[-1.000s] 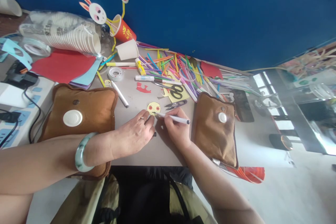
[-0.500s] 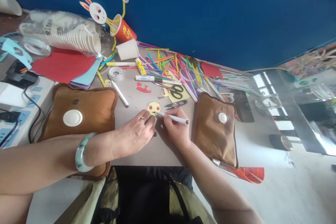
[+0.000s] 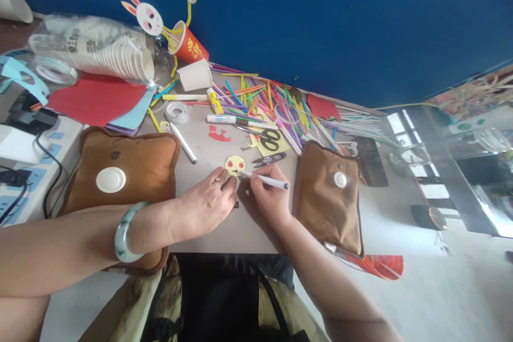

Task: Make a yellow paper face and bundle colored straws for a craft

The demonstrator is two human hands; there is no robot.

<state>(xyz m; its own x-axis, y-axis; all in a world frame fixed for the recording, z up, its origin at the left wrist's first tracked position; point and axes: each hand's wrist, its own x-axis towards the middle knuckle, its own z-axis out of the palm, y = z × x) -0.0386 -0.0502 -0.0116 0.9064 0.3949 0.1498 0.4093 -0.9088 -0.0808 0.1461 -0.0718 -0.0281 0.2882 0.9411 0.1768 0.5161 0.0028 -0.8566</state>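
A round yellow paper face (image 3: 235,165) with red eyes lies flat on the grey table (image 3: 204,149). My left hand (image 3: 208,200) presses its fingertips on the lower edge of the face, fingers bent close together. In my right hand (image 3: 270,195) is a white marker (image 3: 270,181), pinched between thumb and fingers, its tip at the mouth of the face. Just above and right lie small black snips (image 3: 269,159), and beyond them black-handled scissors (image 3: 270,140) on yellow paper. A second white marker (image 3: 184,144) rests to the upper left of the face.
Brown cushions (image 3: 126,165) (image 3: 331,197) flank my hands. Behind lie many coloured sticks (image 3: 256,99), a tape roll (image 3: 176,112), red paper scraps (image 3: 219,133) and a white cup (image 3: 195,75). A red cup (image 3: 194,45) holds a rabbit figure (image 3: 149,18). A phone (image 3: 372,161) lies right.
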